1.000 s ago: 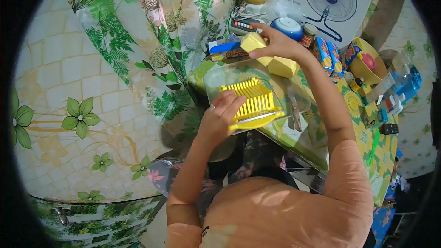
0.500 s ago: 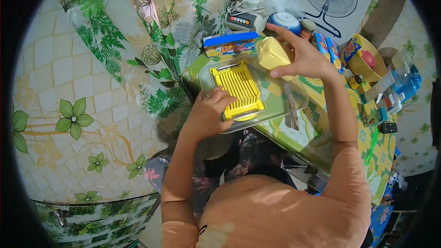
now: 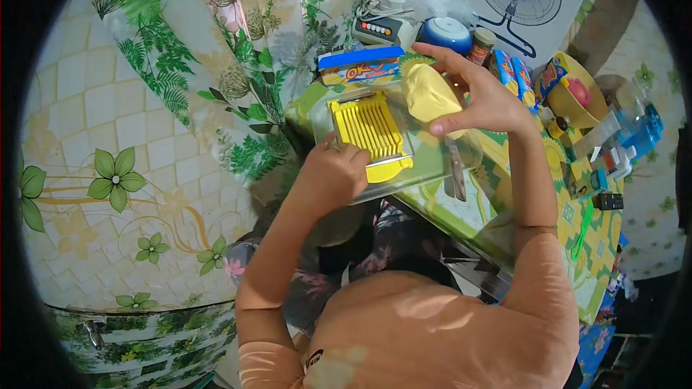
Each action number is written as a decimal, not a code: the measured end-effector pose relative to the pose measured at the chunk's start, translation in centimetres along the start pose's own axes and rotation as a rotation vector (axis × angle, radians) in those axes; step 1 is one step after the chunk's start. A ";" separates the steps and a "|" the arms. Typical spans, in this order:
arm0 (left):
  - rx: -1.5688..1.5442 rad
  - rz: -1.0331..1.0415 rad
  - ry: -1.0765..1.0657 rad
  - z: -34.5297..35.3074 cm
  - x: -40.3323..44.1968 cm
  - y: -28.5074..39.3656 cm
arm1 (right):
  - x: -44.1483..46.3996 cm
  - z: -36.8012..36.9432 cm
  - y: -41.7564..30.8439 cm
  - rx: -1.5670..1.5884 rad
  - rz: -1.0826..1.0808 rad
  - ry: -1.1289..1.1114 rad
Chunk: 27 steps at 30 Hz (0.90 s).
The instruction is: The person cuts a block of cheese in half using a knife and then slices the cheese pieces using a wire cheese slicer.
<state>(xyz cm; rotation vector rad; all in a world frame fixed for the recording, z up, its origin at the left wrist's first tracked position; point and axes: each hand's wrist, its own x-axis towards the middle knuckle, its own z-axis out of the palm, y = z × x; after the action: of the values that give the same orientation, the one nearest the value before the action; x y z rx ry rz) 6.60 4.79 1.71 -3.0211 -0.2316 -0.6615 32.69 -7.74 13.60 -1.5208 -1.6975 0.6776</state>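
My right hand point(image 3: 479, 97) is closed around a pale yellow block point(image 3: 430, 94), which looks like butter or cheese, its thumb low and its fingers behind. The block is held over the right part of a clear shallow tray point(image 3: 432, 162). A yellow slicer point(image 3: 367, 130) with parallel bars and a metal-edged frame lies in the tray, left of the block. With curled fingers, my left hand point(image 3: 335, 173) grips the slicer's near left side; some fingertips are hidden. By the tray's right end lies a knife point(image 3: 456, 169).
Behind the tray stands a blue-and-yellow box point(image 3: 360, 65), with a blender base point(image 3: 386, 29) and a blue bowl point(image 3: 445, 34) beyond. A brown jar point(image 3: 481, 45), a yellow tub point(image 3: 580, 90) and a bright green strip point(image 3: 584, 229) are to the right.
The yellow block has tilted and come slightly lower in my right hand. My left fingers have curled in more, and the slicer has shifted slightly toward the upper left.
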 end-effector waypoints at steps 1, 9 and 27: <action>-0.026 -0.015 0.034 -0.2 0.1 -0.3 | 0.0 -0.1 -0.2 0.020 0.015 -0.022; -0.234 -0.110 0.454 -4.0 5.0 -7.1 | 1.6 0.7 -0.7 0.108 -0.159 -0.331; -0.673 -0.282 0.138 -5.3 8.1 -10.8 | 13.6 8.7 3.1 -0.197 -0.299 -1.026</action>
<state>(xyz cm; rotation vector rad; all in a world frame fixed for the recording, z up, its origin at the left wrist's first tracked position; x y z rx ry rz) 10.02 16.20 9.98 -3.5799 -0.5321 -1.1742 27.31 6.96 8.53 -1.0195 -2.7353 1.2775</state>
